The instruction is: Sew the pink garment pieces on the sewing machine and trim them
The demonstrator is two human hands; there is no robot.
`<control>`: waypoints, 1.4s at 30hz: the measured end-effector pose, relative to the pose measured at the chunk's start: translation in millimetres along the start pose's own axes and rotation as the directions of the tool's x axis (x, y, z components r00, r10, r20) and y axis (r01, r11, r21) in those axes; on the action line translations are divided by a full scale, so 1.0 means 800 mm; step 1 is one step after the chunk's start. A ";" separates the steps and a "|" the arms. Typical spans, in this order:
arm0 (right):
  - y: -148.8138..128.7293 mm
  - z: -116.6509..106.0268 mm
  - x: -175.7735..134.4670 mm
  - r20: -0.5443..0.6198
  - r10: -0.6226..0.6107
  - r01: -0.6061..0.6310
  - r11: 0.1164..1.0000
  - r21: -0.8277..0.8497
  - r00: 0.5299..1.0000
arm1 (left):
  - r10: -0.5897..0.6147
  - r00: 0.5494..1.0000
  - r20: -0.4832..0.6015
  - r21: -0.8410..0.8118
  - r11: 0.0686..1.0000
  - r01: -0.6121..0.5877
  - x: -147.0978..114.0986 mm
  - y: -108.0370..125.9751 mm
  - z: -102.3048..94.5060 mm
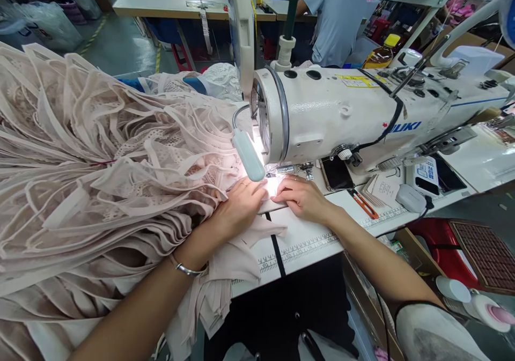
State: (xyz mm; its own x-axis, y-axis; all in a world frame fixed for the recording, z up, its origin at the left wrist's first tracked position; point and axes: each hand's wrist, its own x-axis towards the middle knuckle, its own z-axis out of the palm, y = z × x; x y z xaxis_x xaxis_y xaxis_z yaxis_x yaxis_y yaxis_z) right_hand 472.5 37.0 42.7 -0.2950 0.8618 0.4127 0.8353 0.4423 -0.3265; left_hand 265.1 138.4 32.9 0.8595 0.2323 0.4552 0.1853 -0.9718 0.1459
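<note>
Both hands work close under the head of a white sewing machine (317, 109), by its lit needle area. My left hand (245, 203) presses its bent fingers on a pale pink fabric piece (241, 253) at the front of the presser foot. From the other side my right hand (300, 196) pinches the bright edge of the same fabric, fingers and thumb together. A small grey-green lamp (249, 154) hangs just above my left fingers and partly hides the stitching spot. Left of the machine, a large heap of pale pink lace-trimmed garments (120, 152) lies against my left forearm.
On the table right of my hands lie a phone (337, 173), an orange cutter (364, 204), fabric labels (381, 190) and a grey case (411, 197). A printed ruler (309, 247) runs along the front edge. A person in a light blue shirt (338, 20) is behind the machine.
</note>
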 end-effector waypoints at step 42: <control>-0.002 -0.003 -0.002 0.017 0.043 -0.042 0.999 -0.034 0.999 | 0.069 0.997 0.044 -0.061 0.996 -0.066 0.004 -0.006 -0.002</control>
State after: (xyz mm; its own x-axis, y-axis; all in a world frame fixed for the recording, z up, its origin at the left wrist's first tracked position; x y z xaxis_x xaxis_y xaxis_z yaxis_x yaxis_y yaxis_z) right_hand 472.7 34.8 44.4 -0.2666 0.8840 0.3840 0.8622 0.3968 -0.3148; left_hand 266.5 143.7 35.3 0.8906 0.1624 0.4248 0.0985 -0.9808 0.1683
